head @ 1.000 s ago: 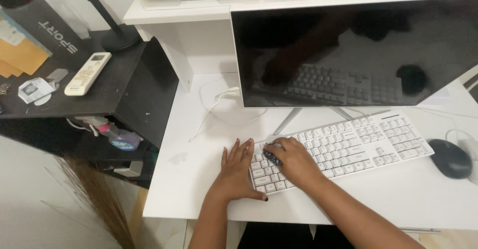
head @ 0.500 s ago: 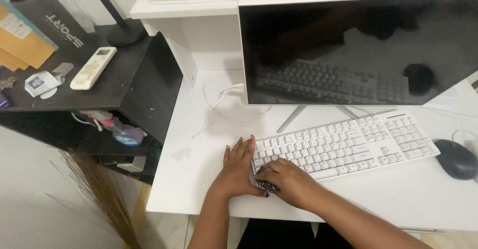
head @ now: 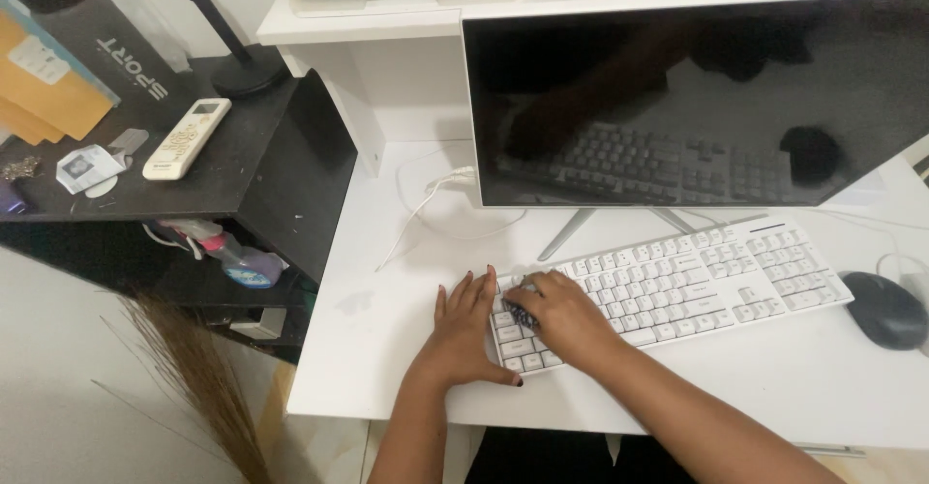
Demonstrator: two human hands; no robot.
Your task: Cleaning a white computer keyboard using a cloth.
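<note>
One white desk (head: 387, 348) carries the work. On it stands one dark, switched-off monitor (head: 697, 97), set at the far side so the keys lie within reach before it. One white keyboard (head: 677, 286) lies slightly skewed in front of the stand. One black side shelf (head: 223, 169) adjoins at the left, bearing one white remote control (head: 187, 138); one spray bottle (head: 227, 252) sits beneath. One dark mouse (head: 885, 310) rests at the right, apart from the keyboard.

The left hand (head: 463, 334) lies flat, fingers spread, gripping nothing, pressed against the keyboard's left edge, apparently to steady it. The right hand (head: 561, 315) is clenched around one small dark patterned cloth (head: 521, 310), pressing it onto the keys at the keyboard's left end.
</note>
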